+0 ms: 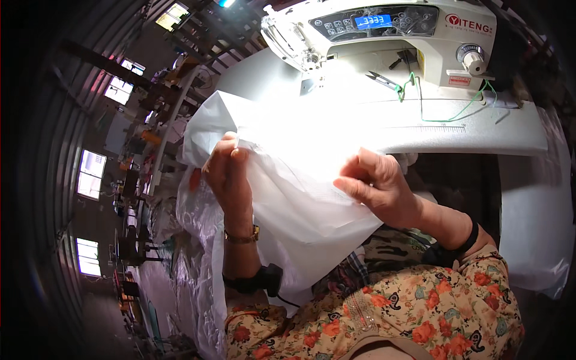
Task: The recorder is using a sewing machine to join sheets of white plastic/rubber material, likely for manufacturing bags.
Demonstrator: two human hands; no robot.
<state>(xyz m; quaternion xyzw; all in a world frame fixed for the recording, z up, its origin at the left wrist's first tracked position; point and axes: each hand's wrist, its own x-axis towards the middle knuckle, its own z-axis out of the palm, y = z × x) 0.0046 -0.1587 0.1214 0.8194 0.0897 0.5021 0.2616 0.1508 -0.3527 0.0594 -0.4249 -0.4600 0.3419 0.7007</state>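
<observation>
Spanning the upper right: 1 pale sewing table [516, 133], front edge toward the person, presumably for easy reach by 2 hands.

1 white sheet [294, 225], thin-looking, between the table and the person; draped in folds over the lap, which probably bears some of its weight. Glare hides where it meets the tabletop.

1 white sewing machine [414, 36], on the table's far side, needle end at left, near the sheet.

1 left hand [228, 171], thumb and finger pinching a raised part of the sheet, likely to support it and spread its folds.

1 right hand [384, 183], fingers curled toward the thumb at the sheet's right side; glare prevents telling whether it grips cloth.

1 pair of snips [382, 81], lying beneath the machine arm, apart from the sheet.

1 green cord [444, 120], looped from snips toward the machine's right end, perhaps as a tether.
</observation>
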